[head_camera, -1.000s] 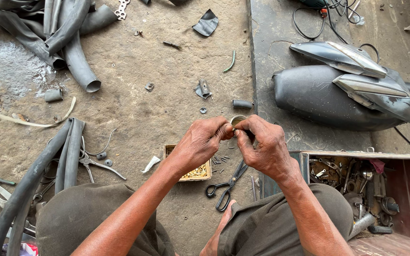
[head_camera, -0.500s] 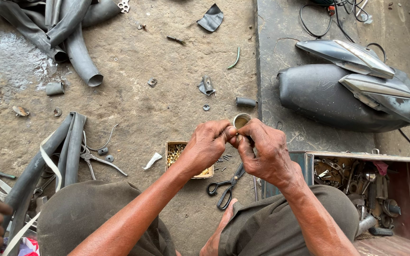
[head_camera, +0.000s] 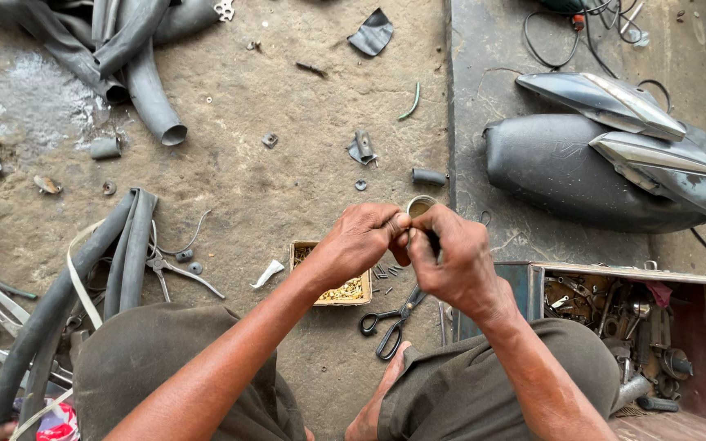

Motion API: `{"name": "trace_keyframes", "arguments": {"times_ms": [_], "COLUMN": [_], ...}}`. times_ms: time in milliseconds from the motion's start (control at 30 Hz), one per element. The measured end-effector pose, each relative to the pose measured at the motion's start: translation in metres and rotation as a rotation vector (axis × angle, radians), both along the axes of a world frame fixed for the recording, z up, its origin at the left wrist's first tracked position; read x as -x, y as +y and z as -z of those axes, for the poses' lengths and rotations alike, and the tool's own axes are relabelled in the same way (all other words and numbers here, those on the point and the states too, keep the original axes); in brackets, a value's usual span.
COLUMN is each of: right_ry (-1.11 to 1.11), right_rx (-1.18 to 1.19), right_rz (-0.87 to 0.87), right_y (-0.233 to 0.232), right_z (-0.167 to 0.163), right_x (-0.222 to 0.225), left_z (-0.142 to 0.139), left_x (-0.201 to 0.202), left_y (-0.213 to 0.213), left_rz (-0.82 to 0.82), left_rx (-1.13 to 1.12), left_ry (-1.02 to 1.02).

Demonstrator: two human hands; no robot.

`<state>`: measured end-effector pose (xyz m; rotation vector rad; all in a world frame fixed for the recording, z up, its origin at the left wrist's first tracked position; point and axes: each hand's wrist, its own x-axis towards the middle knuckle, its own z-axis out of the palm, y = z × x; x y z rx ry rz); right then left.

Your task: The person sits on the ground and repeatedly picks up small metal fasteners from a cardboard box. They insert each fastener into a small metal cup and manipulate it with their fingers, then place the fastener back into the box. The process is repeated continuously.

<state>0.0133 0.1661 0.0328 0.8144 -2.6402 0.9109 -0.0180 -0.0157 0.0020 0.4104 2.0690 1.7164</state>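
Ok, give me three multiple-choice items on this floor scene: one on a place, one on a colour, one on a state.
1. Where do the black-handled scissors lie?
A. on the grey concrete floor below the two hands
B. inside the red metal toolbox
C. on the black scooter body panel

2. What colour are the small parts in the little square open box?
A. blue
B. brass yellow
C. white

3. How is the small round open tin held?
A. lying alone on the floor
B. pinched between the left hand and right hand
C. balanced on a knee

Answers: 1 A, they lie on the floor beside the bare foot; 2 B, the heap looks golden; 3 B, fingers of both hands meet at it.
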Motion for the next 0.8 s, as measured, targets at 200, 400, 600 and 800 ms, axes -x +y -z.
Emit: {"name": "trace_keyframes", "arguments": {"times_ms": [200, 400, 600, 800], "right_ry": [-0.718, -0.697, -0.43, -0.416], "right_rx": [0.495, 0.484, 0.263, 0.224], "right_rz": [0.295, 0.248, 0.182, 0.202], "right_y": [0.0057, 0.0076, 0.003, 0.0016], "right_z": [-0.002, -0.0013, -0.0036, -0.0026], "right_x": [0.0099, 0.0084, 0.0062, 0.0051], "left_z": [-0.0052, -0.0013, 0.0024, 0.0047], "left_x": [0.0094, 0.0027, 0.004, 0.003], "left_y": [-0.0098, -0.01, -0.0072, -0.0057], "left_rz": [-0.039, -0.027, -0.037, -0.038], "left_rx": [0.041, 0.07, 0.045, 0.06], "left_ry": [0.064, 0.165, 0.024, 0.07]}}
